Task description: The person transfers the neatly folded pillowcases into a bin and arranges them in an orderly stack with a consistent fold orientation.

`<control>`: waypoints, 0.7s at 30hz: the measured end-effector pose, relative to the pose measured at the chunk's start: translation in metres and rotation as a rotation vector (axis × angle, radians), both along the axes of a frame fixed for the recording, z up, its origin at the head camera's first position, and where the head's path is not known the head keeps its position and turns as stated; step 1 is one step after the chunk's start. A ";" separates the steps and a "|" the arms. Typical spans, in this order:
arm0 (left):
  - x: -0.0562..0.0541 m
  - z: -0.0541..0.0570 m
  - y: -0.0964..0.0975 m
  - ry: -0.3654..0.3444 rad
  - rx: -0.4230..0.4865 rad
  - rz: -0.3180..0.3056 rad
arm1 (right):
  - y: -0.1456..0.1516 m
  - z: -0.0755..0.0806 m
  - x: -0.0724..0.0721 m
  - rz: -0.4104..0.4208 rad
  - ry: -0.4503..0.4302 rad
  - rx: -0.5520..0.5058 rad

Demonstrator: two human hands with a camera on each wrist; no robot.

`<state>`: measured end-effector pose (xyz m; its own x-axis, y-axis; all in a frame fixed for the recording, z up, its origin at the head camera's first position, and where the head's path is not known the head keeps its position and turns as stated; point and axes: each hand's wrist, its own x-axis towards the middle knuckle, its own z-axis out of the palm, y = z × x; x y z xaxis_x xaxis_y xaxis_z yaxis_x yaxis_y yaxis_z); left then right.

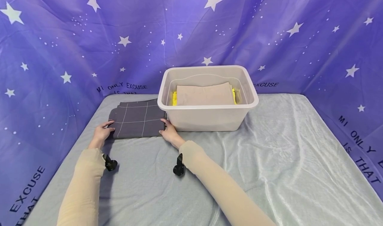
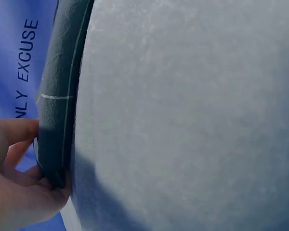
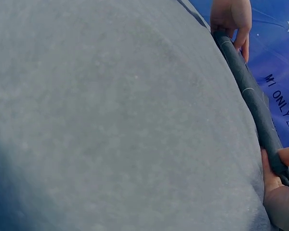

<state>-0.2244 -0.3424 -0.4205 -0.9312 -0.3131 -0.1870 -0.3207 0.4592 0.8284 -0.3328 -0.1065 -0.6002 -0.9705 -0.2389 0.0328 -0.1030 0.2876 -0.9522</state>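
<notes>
A folded dark grey cloth (image 1: pixel 134 119) with a grid of thin white lines lies on the bed-like surface, left of a plastic bin. My left hand (image 1: pixel 101 133) grips its left end; in the left wrist view, fingers (image 2: pixel 19 130) lie along one side and the thumb side is tucked at the near edge. At the opposite end, my right hand (image 1: pixel 171 133) holds the cloth close to the bin. From the right wrist, the cloth (image 3: pixel 253 103) appears edge-on as a thick folded roll, with both hands at its ends. The cloth's far right corner is hidden behind the bin.
The pale bin (image 1: pixel 206 118) stands at the back middle, holding a folded beige cloth (image 1: pixel 204 94) with something yellow (image 1: pixel 175 98) beside it. A grey velvety cover (image 1: pixel 284 153) spreads over the surface. Purple star-printed curtains (image 1: pixel 191 26) hang behind and at both sides.
</notes>
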 end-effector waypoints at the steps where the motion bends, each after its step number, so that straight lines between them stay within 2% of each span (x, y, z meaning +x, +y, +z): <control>1: -0.001 -0.001 -0.001 -0.001 0.000 -0.004 | -0.002 -0.013 -0.008 -0.004 -0.005 0.003; 6: -0.002 -0.006 -0.005 0.008 0.031 -0.009 | -0.022 -0.100 -0.065 -0.038 0.028 0.052; 9: -0.001 -0.006 -0.007 0.019 0.074 0.016 | -0.028 -0.127 -0.082 -0.052 0.060 0.067; 11: 0.000 -0.005 -0.010 0.016 0.076 -0.004 | -0.028 -0.131 -0.085 -0.045 0.066 0.068; 14: 0.001 -0.001 -0.015 -0.021 0.068 -0.077 | -0.023 -0.115 -0.076 -0.021 0.049 0.071; 16: 0.002 0.001 -0.019 -0.040 0.063 -0.157 | -0.020 -0.096 -0.065 -0.005 0.034 0.076; 19: 0.001 0.004 -0.024 -0.065 0.127 -0.210 | -0.009 -0.046 -0.034 0.014 0.036 0.091; 21: 0.001 0.007 -0.026 -0.073 0.195 -0.218 | 0.002 0.002 -0.006 0.039 -0.002 0.076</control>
<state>-0.2232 -0.3681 -0.4134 -0.9544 -0.0584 -0.2928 -0.2938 0.3581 0.8862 -0.3385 -0.1042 -0.5982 -0.9604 -0.2783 0.0112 -0.1135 0.3546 -0.9281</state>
